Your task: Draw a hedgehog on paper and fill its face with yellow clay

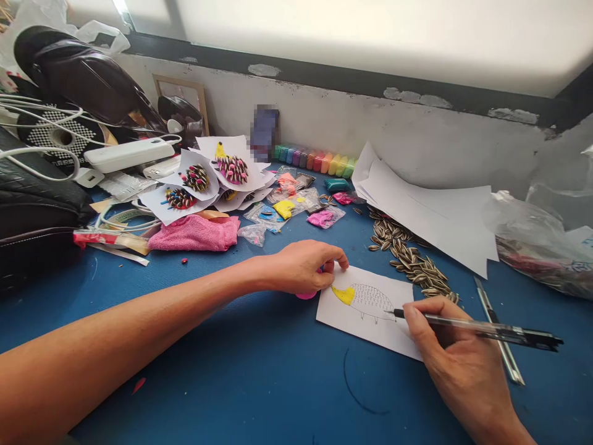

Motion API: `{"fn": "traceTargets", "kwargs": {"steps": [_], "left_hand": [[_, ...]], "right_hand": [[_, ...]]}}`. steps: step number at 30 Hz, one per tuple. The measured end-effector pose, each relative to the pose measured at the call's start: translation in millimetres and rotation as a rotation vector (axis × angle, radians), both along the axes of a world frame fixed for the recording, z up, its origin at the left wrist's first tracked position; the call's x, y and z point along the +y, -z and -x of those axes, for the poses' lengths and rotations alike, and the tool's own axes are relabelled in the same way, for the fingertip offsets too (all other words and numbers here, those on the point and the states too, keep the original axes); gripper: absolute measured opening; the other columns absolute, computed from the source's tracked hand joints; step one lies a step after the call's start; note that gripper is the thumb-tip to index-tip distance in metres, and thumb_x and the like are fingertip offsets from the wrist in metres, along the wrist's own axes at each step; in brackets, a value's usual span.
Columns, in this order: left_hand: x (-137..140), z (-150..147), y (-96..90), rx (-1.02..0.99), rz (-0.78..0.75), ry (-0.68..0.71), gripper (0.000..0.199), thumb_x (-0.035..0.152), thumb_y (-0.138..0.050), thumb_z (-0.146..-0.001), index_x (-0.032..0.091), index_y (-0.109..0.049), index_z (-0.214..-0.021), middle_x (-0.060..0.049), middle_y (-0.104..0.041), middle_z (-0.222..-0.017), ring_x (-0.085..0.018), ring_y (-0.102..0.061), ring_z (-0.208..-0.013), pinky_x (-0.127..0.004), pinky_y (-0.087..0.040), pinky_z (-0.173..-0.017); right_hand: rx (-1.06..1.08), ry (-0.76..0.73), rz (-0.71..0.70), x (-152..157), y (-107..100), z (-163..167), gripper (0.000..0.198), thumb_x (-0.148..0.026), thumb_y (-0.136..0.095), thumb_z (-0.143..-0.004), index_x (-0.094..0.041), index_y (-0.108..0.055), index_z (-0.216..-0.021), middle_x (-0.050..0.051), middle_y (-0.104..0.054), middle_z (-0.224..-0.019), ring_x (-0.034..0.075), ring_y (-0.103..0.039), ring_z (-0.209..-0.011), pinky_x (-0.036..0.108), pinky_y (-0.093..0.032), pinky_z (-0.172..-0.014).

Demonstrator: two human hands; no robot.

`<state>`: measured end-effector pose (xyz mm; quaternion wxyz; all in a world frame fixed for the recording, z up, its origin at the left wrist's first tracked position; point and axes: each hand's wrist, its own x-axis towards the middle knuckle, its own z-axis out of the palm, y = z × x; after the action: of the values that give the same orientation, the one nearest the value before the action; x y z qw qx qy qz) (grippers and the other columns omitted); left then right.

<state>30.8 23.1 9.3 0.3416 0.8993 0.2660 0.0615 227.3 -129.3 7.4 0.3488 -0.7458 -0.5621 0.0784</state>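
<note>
A small sheet of white paper [338,314] lies before me with an outline drawing of a hedgehog [370,300]. Its head is covered in yellow clay [344,295], and short pen marks fill the body. In my right hand [463,358] is a black pen [482,327], its tip at the lower right of the body. My left hand [301,266] curls at the paper's upper left corner, index fingertip on the sheet. Pink clay [306,296] shows between its fingers and under the palm, mostly hidden.
Sunflower seeds [421,266] lie beyond the paper, near blank sheets [426,198]. A utility knife [509,361] lies at right. Bagged clay [285,207], a pink cloth [194,233] and finished seed hedgehogs [233,168] fill the back left. Coloured clay packs [317,162] line the wall.
</note>
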Motion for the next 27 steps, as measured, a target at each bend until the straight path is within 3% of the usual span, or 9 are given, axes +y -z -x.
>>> {"fn": "traceTargets", "kwargs": {"steps": [27], "left_hand": [[-0.5, -0.4, -1.2, -0.014, 0.002, -0.004, 0.038, 0.013, -0.052, -0.078, 0.021, -0.066, -0.112, 0.001, -0.069, -0.093, -0.012, -0.057, -0.074, -0.021, -0.036, -0.062]], "right_hand": [[0.01, -0.022, 0.021, -1.2, 5.3, -3.2, 0.027, -0.046, -0.056, -0.082, -0.024, -0.061, -0.067, -0.003, -0.054, -0.048, 0.012, -0.048, -0.041, 0.023, -0.032, -0.036]]}}
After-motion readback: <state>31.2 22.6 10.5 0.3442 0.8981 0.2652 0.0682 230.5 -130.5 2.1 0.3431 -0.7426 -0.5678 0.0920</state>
